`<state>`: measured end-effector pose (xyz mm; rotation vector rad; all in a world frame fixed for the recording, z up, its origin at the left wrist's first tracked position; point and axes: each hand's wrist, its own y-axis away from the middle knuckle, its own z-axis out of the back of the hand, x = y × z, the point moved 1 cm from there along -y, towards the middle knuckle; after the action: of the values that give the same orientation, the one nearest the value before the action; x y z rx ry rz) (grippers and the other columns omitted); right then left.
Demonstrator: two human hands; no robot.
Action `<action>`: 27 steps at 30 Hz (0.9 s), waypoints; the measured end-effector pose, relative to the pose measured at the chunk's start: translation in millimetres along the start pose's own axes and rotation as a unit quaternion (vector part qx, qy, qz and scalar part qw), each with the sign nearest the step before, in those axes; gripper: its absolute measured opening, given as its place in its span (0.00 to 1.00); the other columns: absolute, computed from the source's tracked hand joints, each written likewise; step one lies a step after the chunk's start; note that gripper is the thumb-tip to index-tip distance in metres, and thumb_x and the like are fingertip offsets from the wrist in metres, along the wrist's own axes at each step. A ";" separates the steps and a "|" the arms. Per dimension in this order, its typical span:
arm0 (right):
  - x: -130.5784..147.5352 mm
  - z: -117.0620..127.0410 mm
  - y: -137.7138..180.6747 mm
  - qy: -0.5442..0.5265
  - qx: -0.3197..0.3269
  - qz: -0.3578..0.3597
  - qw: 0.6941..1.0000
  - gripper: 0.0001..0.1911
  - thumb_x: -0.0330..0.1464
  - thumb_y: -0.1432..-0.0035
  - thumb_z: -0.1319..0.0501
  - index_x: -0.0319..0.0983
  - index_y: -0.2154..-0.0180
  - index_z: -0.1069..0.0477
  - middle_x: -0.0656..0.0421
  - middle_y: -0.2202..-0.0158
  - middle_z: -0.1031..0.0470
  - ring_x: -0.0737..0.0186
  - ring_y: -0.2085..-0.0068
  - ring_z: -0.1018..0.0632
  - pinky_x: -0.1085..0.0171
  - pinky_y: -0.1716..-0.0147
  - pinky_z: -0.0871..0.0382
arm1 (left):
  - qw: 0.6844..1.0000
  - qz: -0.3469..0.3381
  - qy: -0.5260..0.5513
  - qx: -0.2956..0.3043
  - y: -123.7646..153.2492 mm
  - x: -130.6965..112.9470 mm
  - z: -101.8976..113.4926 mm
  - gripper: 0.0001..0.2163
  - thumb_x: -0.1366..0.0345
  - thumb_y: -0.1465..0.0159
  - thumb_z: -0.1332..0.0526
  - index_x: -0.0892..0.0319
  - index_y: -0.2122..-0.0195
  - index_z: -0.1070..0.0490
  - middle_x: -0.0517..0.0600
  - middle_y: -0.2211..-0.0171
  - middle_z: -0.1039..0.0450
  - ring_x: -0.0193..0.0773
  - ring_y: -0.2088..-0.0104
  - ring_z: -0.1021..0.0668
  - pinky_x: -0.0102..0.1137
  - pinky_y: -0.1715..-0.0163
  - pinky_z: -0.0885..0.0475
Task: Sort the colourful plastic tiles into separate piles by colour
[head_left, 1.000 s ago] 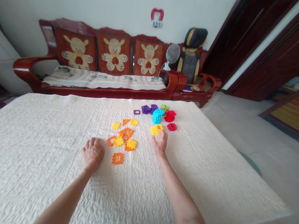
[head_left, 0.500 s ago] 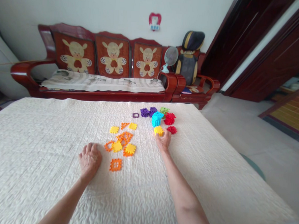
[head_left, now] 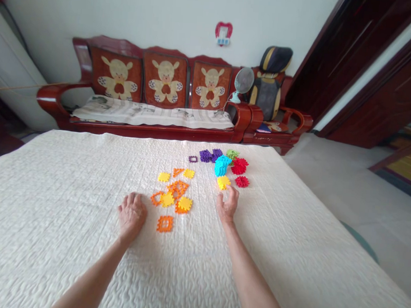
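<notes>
- Presumably, the step in hand is the handling of the yellow stack point(head_left: 223, 183): the right hand point(head_left: 228, 205) is set at its near side. Whether the posture belongs to grasping or to letting go cannot be told from it alone.
- Right hand: thumb and forefinger spread apart in a wide curve, nothing seen between them. The forefinger's tip lies at the stack's near edge; contact cannot be made out.
- Yellow stack: just beyond the right hand's fingers, toward the far right corner of the quilted cover point(head_left: 64, 233), with the blue stack point(head_left: 222, 165) directly behind it on the side of the far edge.
- Next move, as judged: lifting the stack would call for closing thumb and forefinger on its sides; leaving it, for drawing straight back toward the cover's near edge. Either way, the blue stack stands close enough to be knocked.
- Left hand point(head_left: 132, 212): palm down on the cover, fingers slightly bent, no piece seen in its grasp. An orange square frame point(head_left: 165, 223) lies near it, on the side toward the cover's right edge.
- Surroundings: a loose yellow piece point(head_left: 167, 199) lies between the hands among orange pieces point(head_left: 177, 189); a red pile point(head_left: 239, 166) and a purple pile point(head_left: 205, 156) lie nearer the far edge.
</notes>
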<state>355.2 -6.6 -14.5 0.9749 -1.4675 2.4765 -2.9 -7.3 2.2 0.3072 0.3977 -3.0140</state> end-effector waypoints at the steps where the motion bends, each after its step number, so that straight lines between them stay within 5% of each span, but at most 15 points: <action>1: 3.3 0.0 5.8 -0.007 0.017 0.004 1.000 0.17 0.33 0.43 0.45 0.40 0.51 0.34 0.51 0.56 0.29 0.53 0.52 0.27 0.52 0.50 0.31 | 1.000 0.002 0.002 0.000 0.0 -0.5 0.5 0.17 0.65 0.33 0.54 0.58 0.48 0.32 0.57 0.46 0.33 0.49 0.45 0.35 0.44 0.52 0.37; 7: 13.4 -3.5 19.1 0.017 0.178 -0.009 0.984 0.13 0.29 0.46 0.47 0.38 0.59 0.28 0.52 0.61 0.26 0.55 0.57 0.26 0.56 0.54 0.31 | 1.000 0.014 0.010 0.001 2.0 -6.2 9.3 0.17 0.66 0.33 0.54 0.58 0.48 0.31 0.58 0.47 0.32 0.49 0.45 0.35 0.44 0.51 0.38; 16: 59.7 -6.2 34.7 -0.035 0.305 0.047 0.951 0.15 0.32 0.45 0.42 0.38 0.55 0.28 0.52 0.56 0.23 0.55 0.52 0.25 0.57 0.49 0.34 | 1.000 0.023 0.016 0.013 1.9 -8.1 11.6 0.18 0.67 0.34 0.52 0.59 0.47 0.31 0.59 0.47 0.33 0.50 0.44 0.35 0.45 0.50 0.38; 27: 95.6 -22.5 46.1 0.007 0.329 0.042 0.943 0.23 0.40 0.45 0.37 0.37 0.49 0.32 0.51 0.52 0.25 0.50 0.49 0.27 0.53 0.48 0.38 | 1.000 0.010 0.008 -0.006 1.8 -5.8 8.9 0.16 0.65 0.33 0.54 0.59 0.49 0.31 0.58 0.48 0.33 0.51 0.45 0.35 0.44 0.52 0.38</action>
<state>251.1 -34.2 -2.0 0.9776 -0.6659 3.0996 1.4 -11.0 11.4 0.3333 0.4100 -2.9906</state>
